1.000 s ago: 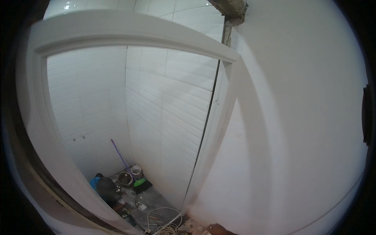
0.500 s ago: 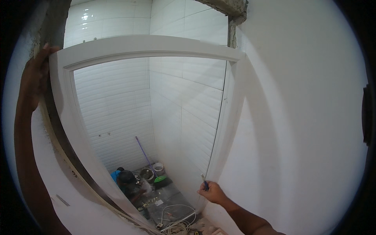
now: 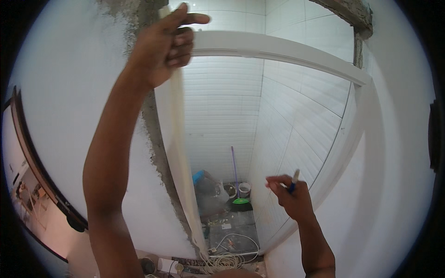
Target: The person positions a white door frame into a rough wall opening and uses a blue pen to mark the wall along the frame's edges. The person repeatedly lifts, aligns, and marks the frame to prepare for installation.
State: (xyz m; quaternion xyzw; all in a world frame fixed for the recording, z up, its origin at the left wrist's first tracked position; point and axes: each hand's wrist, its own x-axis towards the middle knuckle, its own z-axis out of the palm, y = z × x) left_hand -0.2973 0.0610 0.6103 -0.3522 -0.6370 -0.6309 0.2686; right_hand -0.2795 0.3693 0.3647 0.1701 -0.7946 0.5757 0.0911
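Observation:
My left hand point(image 3: 174, 44) is raised at the top left corner of a white door frame point(image 3: 278, 47). Its lower fingers curl round a long cream strip point(image 3: 180, 120) that runs down the frame's left side, while the forefinger points out to the right. Lower right, in front of the tiled wall, my right hand point(image 3: 294, 197) is closed round a slim blue pen-like tool point(image 3: 294, 180) with a pale end. Its fingertips point left and touch nothing else. The frame stands in a rough-edged wall opening.
Beyond the opening, a crouching person in blue point(image 3: 206, 190) is beside a purple-handled broom point(image 3: 235, 171) and a white bucket point(image 3: 244, 189). Coiled pale cable point(image 3: 225, 262) lies at the sill. Rough cement point(image 3: 162, 157) edges the left wall; dark-framed glass point(image 3: 44, 162) stands far left.
The view has swung left. My left hand has moved from the frame's outer corner onto the cream strip. My right hand has come up with the pen-like tool, fingers now pointing left.

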